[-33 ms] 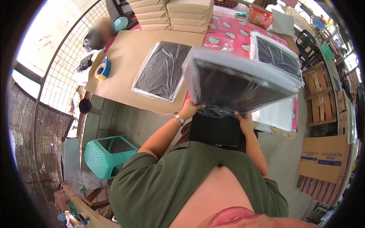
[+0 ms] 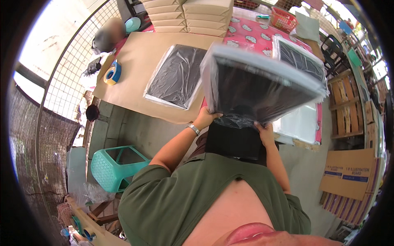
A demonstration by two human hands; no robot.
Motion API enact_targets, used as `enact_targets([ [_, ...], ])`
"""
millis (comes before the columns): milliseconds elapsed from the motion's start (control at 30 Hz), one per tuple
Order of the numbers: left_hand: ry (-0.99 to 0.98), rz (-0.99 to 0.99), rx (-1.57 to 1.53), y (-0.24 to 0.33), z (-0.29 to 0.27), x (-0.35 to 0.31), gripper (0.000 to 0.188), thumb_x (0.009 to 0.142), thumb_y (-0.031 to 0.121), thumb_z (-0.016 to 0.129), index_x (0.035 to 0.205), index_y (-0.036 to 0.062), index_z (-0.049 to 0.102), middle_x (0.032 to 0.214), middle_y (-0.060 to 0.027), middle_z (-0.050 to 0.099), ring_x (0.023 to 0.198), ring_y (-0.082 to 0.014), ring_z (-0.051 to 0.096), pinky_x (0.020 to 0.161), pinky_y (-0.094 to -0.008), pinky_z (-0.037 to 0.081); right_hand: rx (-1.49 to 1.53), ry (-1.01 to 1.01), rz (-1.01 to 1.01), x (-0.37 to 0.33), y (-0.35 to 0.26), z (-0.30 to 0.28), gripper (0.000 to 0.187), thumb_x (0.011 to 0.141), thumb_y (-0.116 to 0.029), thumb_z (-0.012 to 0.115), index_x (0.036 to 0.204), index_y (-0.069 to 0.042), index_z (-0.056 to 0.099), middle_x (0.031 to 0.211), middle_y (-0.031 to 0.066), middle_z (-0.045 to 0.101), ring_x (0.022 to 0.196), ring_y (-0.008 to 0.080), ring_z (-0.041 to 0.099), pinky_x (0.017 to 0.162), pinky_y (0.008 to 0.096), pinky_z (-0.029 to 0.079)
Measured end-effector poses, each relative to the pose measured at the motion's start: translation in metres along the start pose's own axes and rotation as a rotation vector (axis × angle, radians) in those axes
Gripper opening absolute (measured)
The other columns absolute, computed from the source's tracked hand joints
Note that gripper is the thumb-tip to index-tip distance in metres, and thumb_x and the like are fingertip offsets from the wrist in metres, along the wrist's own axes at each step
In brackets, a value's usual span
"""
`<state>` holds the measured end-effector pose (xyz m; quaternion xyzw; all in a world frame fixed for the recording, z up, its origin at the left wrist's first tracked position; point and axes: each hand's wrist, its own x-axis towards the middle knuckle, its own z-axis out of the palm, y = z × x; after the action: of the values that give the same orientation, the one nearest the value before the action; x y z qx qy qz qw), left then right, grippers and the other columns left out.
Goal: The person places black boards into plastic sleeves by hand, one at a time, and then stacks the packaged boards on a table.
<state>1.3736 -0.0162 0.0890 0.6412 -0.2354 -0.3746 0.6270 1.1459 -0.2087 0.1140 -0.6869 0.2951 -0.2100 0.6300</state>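
Note:
In front of me is a large clear plastic bag (image 2: 262,92) with a dark, flat panel showing through it, tilted up toward the table. My left hand (image 2: 207,118) grips the bag's near left edge, fingers closed on the plastic. At the near right edge my right hand (image 2: 264,130) pinches the same plastic. Below the bag, close to my waist, a black flat piece (image 2: 233,142) shows; whether it is joined to the bag's contents I cannot tell. To the left, a black sheet in clear wrap (image 2: 176,78) lies on brown paper (image 2: 131,61).
A blue and yellow tape roll (image 2: 112,74) sits on the brown paper. Wrapped black sheets (image 2: 301,59) and clear plastic sleeves (image 2: 301,123) lie on the pink-covered table at right. Beige stacks (image 2: 184,16) and a red basket (image 2: 283,19) stand behind. A green stool (image 2: 108,170) is at left.
The bag's far edge has risen very slightly. Both hands keep their hold on the near edge.

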Motion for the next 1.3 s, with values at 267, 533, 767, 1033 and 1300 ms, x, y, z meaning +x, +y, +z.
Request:
enact_targets([
  [267,0.431,0.073,0.055,0.049,-0.075,0.003,0.047,0.074,0.008,0.073,0.113,-0.0074,0.053,0.098,-0.0114,0.063,0.088,-0.0172,0.058,0.079,-0.0291,0.045,0.119,-0.061,-0.042,0.048,-0.058,0.079,0.032,0.085,0.0,0.056,0.114,0.0,0.043,0.109,0.0101,0.055,0.104,0.0175,0.051,0.094,0.0305,0.036],
  [533,0.608,0.119,0.065,0.06,-0.214,0.026,0.045,0.076,0.006,0.068,0.115,-0.0105,0.053,0.099,-0.0165,0.062,0.084,-0.0195,0.06,0.075,-0.0287,0.047,0.282,-0.488,0.251,0.1,-0.102,0.187,0.049,0.088,0.002,0.051,0.13,-0.005,0.028,0.106,0.0136,0.055,0.088,0.0217,0.059,0.068,0.0327,0.054],
  [767,0.652,-0.071,0.275,0.036,-0.283,0.027,0.051,0.075,-0.003,0.064,0.123,-0.0088,0.049,0.113,-0.0168,0.059,0.097,-0.0213,0.058,0.085,-0.0313,0.045,0.309,-0.6,0.451,0.102,-0.064,0.236,0.04,0.09,-0.006,0.053,0.123,0.003,0.034,0.097,0.0147,0.054,0.076,0.02,0.061,0.065,0.0304,0.053],
  [1033,0.491,-0.272,-0.046,0.087,-0.193,0.003,0.047,0.081,0.007,0.063,0.122,-0.0056,0.045,0.109,-0.0138,0.058,0.099,-0.0242,0.058,0.083,-0.0363,0.049,0.128,-0.18,0.265,0.11,-0.042,0.203,0.022,0.092,-0.018,0.051,0.092,0.004,0.053,0.075,0.0123,0.059,0.056,0.0164,0.06,0.05,0.0284,0.051],
  [1300,0.235,-0.207,-0.497,0.048,-0.175,-0.003,0.026,0.085,0.007,0.058,0.108,-0.0032,0.054,0.101,-0.011,0.063,0.085,-0.0207,0.062,0.076,-0.0341,0.054,-0.093,-0.091,0.18,0.094,-0.049,0.135,0.018,0.093,-0.012,0.045,0.094,0.002,0.056,0.077,0.0127,0.06,0.057,0.0193,0.063,0.051,0.0294,0.053],
])
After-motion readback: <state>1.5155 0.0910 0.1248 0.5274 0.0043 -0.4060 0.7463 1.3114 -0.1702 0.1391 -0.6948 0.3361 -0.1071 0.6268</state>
